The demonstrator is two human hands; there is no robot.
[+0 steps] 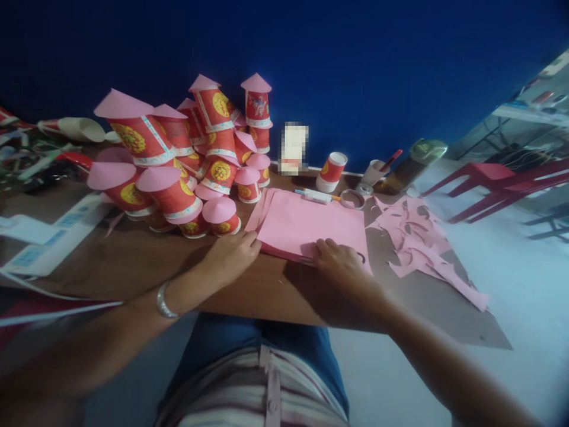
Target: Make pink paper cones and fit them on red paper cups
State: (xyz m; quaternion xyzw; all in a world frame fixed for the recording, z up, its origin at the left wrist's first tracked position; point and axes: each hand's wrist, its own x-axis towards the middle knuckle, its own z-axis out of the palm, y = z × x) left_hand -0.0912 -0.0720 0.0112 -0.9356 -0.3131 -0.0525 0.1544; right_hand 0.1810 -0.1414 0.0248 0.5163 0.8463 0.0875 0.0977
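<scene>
A stack of pink paper sheets (311,219) lies on the brown table in front of me, its sheets slightly fanned at the left. My left hand (235,255) has its fingers closed at the stack's near left corner. Along the near edge, my right hand (340,261) curls its fingers over the paper; its thumb is hidden. Beside the right hand shows a small dark curved piece (362,258), partly covered, whose kind I cannot make out. A marker pen (313,196) and a roll of tape (352,200) lie at the paper's far edge.
Red paper cups with pink cone tops (221,172) are piled at the left. Pink paper scraps (411,231) cover the right side. Behind stand a red-and-white cup (332,172), a cup holding a red pen (376,172) and a tilted bottle (413,166). A power strip (57,231) lies left.
</scene>
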